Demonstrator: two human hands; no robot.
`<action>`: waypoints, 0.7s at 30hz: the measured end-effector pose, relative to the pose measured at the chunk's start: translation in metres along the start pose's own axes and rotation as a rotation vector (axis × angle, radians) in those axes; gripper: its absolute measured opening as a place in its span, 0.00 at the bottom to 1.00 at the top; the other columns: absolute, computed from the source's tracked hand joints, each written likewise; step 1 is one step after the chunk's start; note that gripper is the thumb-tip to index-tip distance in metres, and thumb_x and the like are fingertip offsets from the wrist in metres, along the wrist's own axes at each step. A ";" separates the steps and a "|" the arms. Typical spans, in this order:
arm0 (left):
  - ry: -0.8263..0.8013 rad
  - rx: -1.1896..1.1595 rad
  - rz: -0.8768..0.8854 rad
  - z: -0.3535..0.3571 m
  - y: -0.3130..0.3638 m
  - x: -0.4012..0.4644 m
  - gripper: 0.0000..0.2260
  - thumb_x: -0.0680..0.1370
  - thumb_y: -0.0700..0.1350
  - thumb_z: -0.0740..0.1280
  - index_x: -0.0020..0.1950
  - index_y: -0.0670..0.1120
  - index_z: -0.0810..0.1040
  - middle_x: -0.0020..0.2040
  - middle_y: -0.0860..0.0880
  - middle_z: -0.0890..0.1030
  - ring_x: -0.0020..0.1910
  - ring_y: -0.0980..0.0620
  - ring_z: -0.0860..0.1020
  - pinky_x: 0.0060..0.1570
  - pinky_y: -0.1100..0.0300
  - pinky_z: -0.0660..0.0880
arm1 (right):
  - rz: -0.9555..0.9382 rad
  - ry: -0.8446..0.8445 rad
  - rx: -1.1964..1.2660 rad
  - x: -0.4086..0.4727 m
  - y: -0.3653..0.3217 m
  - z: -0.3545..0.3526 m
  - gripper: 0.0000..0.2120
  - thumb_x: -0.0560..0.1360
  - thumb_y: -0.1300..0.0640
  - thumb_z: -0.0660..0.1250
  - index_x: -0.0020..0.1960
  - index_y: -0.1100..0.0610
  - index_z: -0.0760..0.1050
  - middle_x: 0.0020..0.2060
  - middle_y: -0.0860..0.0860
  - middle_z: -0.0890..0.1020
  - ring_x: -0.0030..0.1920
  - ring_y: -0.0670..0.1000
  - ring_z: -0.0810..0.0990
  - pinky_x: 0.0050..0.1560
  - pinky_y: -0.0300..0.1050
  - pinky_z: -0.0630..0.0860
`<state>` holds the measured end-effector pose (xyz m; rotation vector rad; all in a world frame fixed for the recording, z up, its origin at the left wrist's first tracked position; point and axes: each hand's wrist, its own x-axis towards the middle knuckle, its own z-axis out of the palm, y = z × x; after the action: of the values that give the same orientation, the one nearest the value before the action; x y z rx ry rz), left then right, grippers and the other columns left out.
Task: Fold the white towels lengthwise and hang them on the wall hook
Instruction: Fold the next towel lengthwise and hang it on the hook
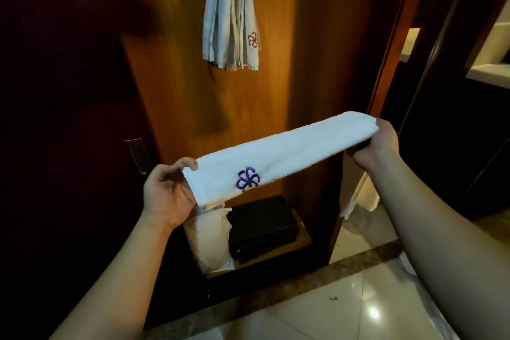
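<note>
A white towel with a purple embroidered emblem is folded into a long narrow strip and stretched level between my hands. My left hand pinches its near-left end. My right hand grips the far-right end, fingers curled over the edge. Above, at the top of the wooden wall panel, several white towels hang together, one with a red emblem. The hook that holds them lies out of view past the top edge.
Under the stretched towel, an open cabinet niche holds a black box and a cream bag. A dark door with a metal handle stands at left. Glossy floor tiles spread at lower right; a doorway opens at right.
</note>
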<state>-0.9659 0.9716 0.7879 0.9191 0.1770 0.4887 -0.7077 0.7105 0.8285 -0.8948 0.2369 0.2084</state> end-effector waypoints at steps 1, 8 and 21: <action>0.059 0.017 -0.032 -0.003 -0.005 0.003 0.15 0.77 0.52 0.59 0.36 0.44 0.74 0.52 0.39 0.81 0.48 0.40 0.83 0.36 0.52 0.80 | 0.016 -0.022 0.019 0.001 0.001 0.000 0.19 0.79 0.49 0.63 0.66 0.56 0.74 0.54 0.54 0.86 0.51 0.57 0.86 0.56 0.59 0.80; 0.170 0.271 -0.328 -0.021 -0.034 0.017 0.13 0.75 0.29 0.64 0.40 0.47 0.74 0.63 0.40 0.76 0.53 0.39 0.82 0.32 0.56 0.81 | 0.051 -0.082 0.158 -0.002 -0.001 0.000 0.17 0.82 0.53 0.60 0.68 0.59 0.73 0.55 0.56 0.85 0.52 0.58 0.86 0.52 0.59 0.82; 0.405 0.461 -0.481 -0.011 -0.129 0.039 0.21 0.74 0.27 0.63 0.66 0.41 0.71 0.57 0.39 0.79 0.48 0.43 0.80 0.35 0.54 0.77 | 0.095 -0.134 0.309 -0.056 0.000 0.048 0.13 0.80 0.50 0.66 0.59 0.57 0.74 0.46 0.56 0.86 0.50 0.58 0.85 0.53 0.60 0.81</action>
<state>-0.8931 0.9326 0.6813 1.1717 0.8864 0.1776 -0.7551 0.7438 0.8740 -0.5610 0.1812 0.3097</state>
